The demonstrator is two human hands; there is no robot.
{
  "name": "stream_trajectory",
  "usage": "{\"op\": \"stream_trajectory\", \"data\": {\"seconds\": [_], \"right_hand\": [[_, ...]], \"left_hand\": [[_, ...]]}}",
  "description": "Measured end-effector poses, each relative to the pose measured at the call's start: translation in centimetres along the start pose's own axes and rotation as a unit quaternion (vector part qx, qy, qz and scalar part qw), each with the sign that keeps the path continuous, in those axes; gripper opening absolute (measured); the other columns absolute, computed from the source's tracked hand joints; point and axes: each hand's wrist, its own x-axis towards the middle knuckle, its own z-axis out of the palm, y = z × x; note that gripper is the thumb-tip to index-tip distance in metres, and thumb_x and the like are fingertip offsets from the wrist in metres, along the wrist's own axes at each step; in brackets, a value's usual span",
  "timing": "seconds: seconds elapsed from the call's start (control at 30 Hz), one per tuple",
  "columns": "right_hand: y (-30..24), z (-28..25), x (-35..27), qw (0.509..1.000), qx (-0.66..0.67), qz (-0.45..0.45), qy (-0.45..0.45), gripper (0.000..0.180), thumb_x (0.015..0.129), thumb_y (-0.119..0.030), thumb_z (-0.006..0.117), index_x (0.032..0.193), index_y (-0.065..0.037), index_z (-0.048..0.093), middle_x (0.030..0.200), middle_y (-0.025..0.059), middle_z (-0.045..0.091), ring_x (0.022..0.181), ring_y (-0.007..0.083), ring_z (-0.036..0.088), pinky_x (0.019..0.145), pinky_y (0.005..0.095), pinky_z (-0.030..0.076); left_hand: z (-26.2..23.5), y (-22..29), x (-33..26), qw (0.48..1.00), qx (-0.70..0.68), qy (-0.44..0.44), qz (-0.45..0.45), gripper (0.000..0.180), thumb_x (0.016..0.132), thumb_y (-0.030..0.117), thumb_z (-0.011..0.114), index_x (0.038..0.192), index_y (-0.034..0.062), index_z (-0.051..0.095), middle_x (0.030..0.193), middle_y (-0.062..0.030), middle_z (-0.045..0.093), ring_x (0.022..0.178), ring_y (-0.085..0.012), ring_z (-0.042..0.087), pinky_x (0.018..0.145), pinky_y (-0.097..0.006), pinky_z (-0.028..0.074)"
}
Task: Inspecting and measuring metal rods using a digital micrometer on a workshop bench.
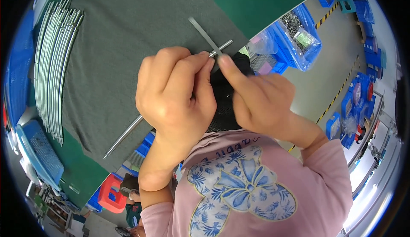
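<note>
A slim shiny metal rod (124, 135) slants from lower left to upper right through my left hand (173, 85), which is closed around it near its upper end. The rod's grooved tip (226, 44) sticks out past my left thumb and fingers. Across that tip lies a thin, flat grey metal strip (203, 32), looking like a small file. My right hand (265, 102) holds the strip's near end, its index finger stretched along it and the other fingers curled. The strip's grip end is hidden by this hand, which is slightly blurred.
Many similar rods (55, 66) lie bundled at the left on the dark grey cloth (111, 32) over a green table. Blue bins (314, 57) with small metal parts stand beyond the right table edge. A blue basket (40, 151), a red stool (112, 194) and another person are at lower left.
</note>
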Motion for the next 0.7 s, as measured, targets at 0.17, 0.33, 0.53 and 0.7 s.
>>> {"op": "stream_trajectory", "data": {"seconds": [0.17,0.33,0.53,0.7], "right_hand": [[-0.7,-1.3,-2.3,0.998,-0.005,0.026,-0.054,0.052,0.054,0.005,0.05,0.105,0.0,0.058,0.045,-0.0003,0.04,0.034,0.0135,0.035,0.036,0.0269,0.027],[-0.1,0.2,0.3,1.0,-0.02,-0.011,0.019,0.052,0.053,0.005,0.049,0.104,0.001,0.058,0.045,0.0003,0.04,0.034,0.0132,0.036,0.036,0.0268,0.027],[0.3,-0.1,-1.0,1.0,-0.01,-0.022,0.01,0.05,0.054,0.005,0.051,0.103,0.001,0.058,0.046,-0.0001,0.039,0.036,0.013,0.036,0.037,0.0265,0.028],[-0.2,-0.6,-2.0,1.0,-0.003,0.004,-0.027,0.052,0.053,0.005,0.05,0.104,0.002,0.057,0.045,0.0001,0.038,0.034,0.0133,0.033,0.036,0.0266,0.027]], "left_hand": [[0.0,-0.2,-0.1,1.0,-0.007,0.001,-0.011,0.016,0.056,-0.001,0.066,0.068,0.006,0.058,0.066,-0.0028,0.051,0.054,-0.0185,0.045,0.046,-0.028,0.036],[0.0,-0.1,-0.1,1.0,-0.01,0.0,-0.019,0.017,0.055,-0.002,0.066,0.068,0.0059,0.058,0.066,-0.0027,0.051,0.054,-0.0185,0.045,0.046,-0.027,0.036],[-0.1,-0.2,0.0,1.0,-0.006,-0.005,-0.011,0.016,0.056,-0.002,0.066,0.068,0.0058,0.058,0.066,-0.0029,0.051,0.054,-0.0186,0.045,0.046,-0.028,0.036],[0.0,-0.3,-0.2,1.0,-0.016,-0.003,-0.019,0.017,0.055,-0.002,0.066,0.067,0.0058,0.058,0.066,-0.0033,0.052,0.055,-0.0189,0.045,0.047,-0.028,0.036]]}}
